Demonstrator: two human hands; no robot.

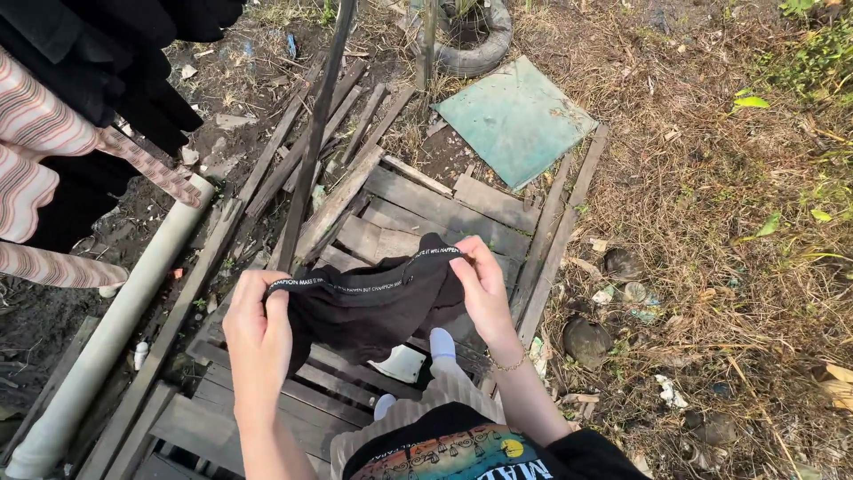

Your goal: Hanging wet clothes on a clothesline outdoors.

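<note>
stretching black underwear [373, 307] by its waistband, left hand [258, 333] and right hand [482, 289] pinch opposite ends, the band running crosswise above wooden planks [444, 209].

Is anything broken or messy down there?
Yes. The wooden platform has loose, crooked slats with gaps, and litter lies in the dry grass beside it. Both hands, left and right, hold a black garment stretched by its waistband.

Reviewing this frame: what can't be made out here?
Head view:
- Black garment: its lower part is bunched between the left hand and right hand.
- Striped cloth: cut off by the left edge.
- Tyre: top cut off by the upper edge.
</note>
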